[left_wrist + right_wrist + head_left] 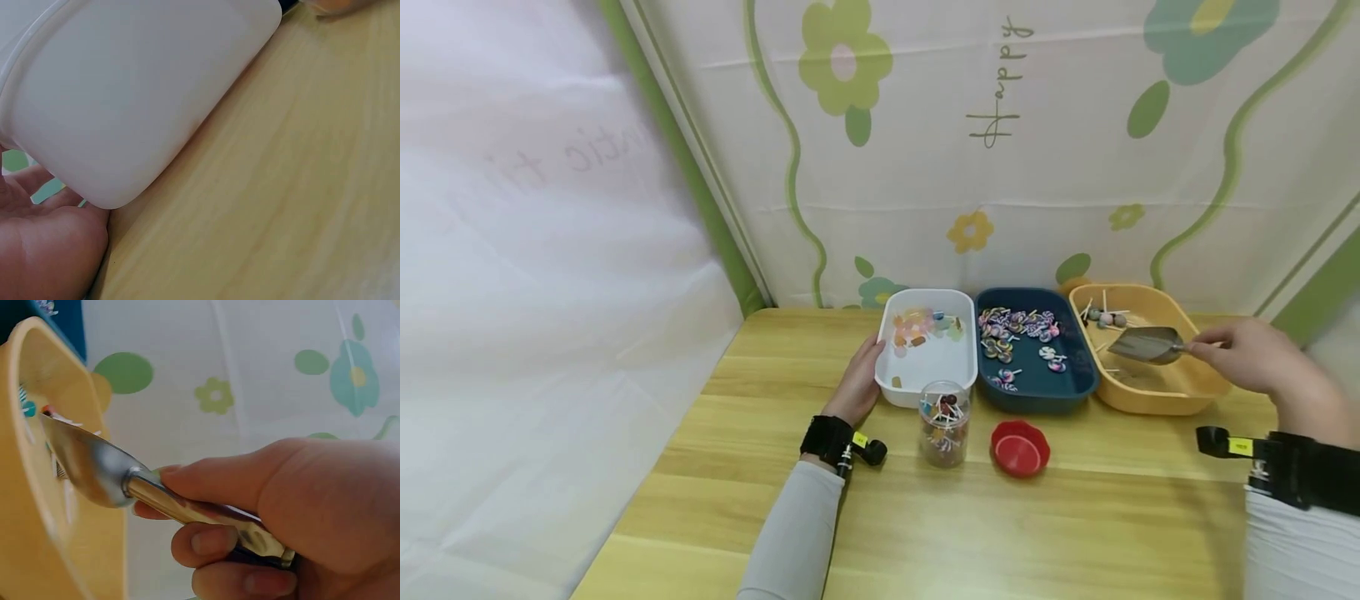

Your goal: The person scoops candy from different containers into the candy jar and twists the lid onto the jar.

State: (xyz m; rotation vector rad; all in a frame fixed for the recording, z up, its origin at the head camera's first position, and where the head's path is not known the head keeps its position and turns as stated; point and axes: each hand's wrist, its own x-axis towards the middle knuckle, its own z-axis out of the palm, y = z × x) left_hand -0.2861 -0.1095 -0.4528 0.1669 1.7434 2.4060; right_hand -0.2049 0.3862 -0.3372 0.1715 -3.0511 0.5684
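Observation:
My left hand [855, 385] rests against the left side of a white plastic tray [934, 377] that holds small pale candies. The left wrist view shows the hand [53, 244] at the tray's corner, some fingers extended past it, others partly hidden. My right hand [1262, 354] grips a small metal scoop [1148, 344] by its handle. The scoop's blade points left over a yellow tray [1180, 404] with several lollipops [1105, 317] at its far left. In the right wrist view, thumb and fingers wrap round the scoop's handle [212, 515].
Between those trays is a dark blue tray [1037, 402] of swirl lollipops [1018, 325]. A clear jar [945, 454] with lollipops in it stands in front of the white tray. Beside it lies a red scalloped lid [1020, 450]. A patterned curtain [1037, 183] hangs behind the wooden table [730, 467].

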